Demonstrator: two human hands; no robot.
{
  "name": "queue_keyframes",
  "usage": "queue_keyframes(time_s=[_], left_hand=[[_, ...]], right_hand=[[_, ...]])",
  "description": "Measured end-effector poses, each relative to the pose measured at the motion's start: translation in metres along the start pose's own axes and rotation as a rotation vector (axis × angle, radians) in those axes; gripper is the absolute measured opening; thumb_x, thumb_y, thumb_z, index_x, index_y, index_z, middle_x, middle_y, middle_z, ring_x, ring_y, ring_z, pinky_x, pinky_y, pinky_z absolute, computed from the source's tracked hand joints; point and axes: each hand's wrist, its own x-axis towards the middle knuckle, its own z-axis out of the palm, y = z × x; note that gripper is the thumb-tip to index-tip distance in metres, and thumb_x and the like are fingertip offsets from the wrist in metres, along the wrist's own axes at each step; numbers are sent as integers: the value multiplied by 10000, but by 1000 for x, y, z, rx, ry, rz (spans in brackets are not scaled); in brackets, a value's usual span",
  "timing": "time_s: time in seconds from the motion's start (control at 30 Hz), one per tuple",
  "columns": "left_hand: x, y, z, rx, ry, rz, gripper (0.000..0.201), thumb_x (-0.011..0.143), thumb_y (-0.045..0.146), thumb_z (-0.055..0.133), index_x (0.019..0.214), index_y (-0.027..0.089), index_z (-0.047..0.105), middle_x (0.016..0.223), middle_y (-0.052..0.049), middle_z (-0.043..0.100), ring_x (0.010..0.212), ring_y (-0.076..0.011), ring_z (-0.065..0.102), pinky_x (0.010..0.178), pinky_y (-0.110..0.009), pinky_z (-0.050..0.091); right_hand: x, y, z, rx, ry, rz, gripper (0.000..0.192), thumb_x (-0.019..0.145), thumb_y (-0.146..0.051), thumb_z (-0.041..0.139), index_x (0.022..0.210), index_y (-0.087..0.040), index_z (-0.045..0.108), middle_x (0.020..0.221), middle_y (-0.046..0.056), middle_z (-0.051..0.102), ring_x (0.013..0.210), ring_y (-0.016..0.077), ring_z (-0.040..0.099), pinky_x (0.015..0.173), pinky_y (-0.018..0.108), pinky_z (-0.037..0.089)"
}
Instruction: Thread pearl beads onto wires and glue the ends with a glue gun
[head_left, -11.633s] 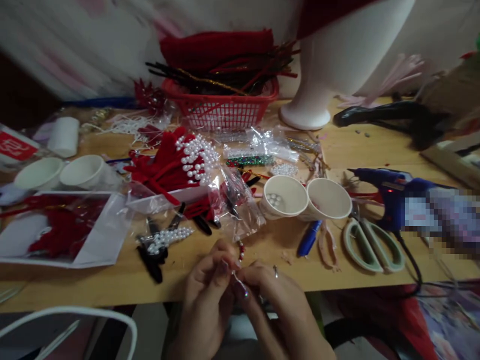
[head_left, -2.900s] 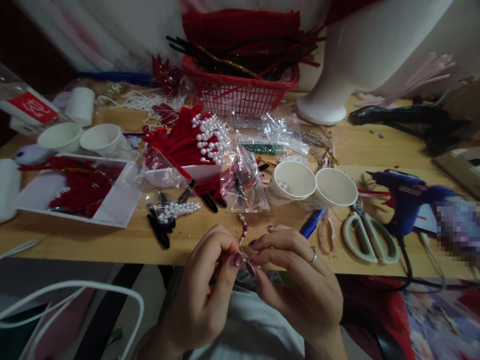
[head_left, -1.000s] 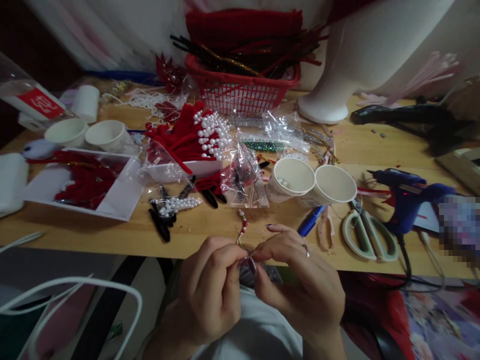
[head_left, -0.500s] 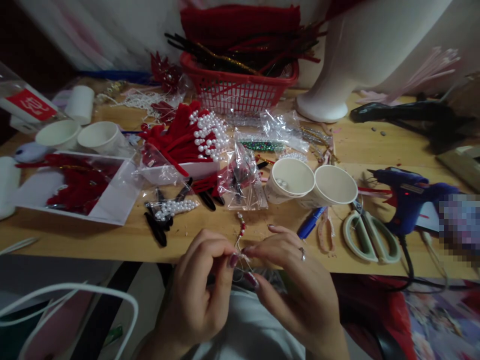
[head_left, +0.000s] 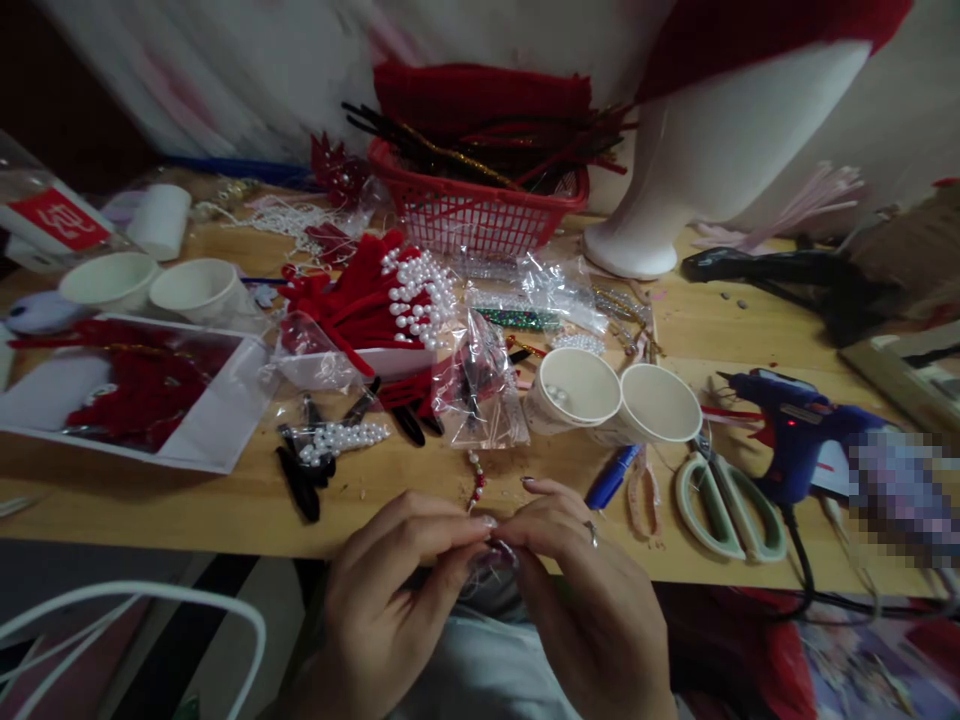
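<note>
Your left hand (head_left: 390, 610) and right hand (head_left: 592, 610) both pinched the bead strand (head_left: 475, 478) at the table (head_left: 225, 500) edge. Step judged: threading. Next move likely needs steady fingertip control.

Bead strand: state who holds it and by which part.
Both the left hand and right hand pinch the bead strand at its lower wire end with their fingertips; the beaded top sticks up free.
</note>
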Motion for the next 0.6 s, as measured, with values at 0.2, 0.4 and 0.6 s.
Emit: queue_keyframes(time_s=[0.2,0.4,0.6], left_hand=[[4,2,-2,18,73,-16,122,985,177,705,879,228,740,738,10,754,640,-131,720,594,-209,601],[-2,-2,-9,-36,55,-42,115,923,172,788,867,232,707,754,30,732,666,-124,692,629,-214,583],[-5,-3,-13,-31,-27,-62,150,991,285,718,866,233,653,771,27,674,713,-125,655,668,-216,544]], right_hand=[[-4,-9,6,95,-39,96,202,961,-60,572,1039,-228,655,828,4,703,744,152,676,674,254,556],[-5,-12,5,138,-65,109,180,968,-66,554,1018,-227,618,830,4,666,750,157,640,681,262,532],[-2,-10,6,81,-86,58,226,962,-14,507,983,-230,569,826,18,651,748,172,623,651,276,519]])
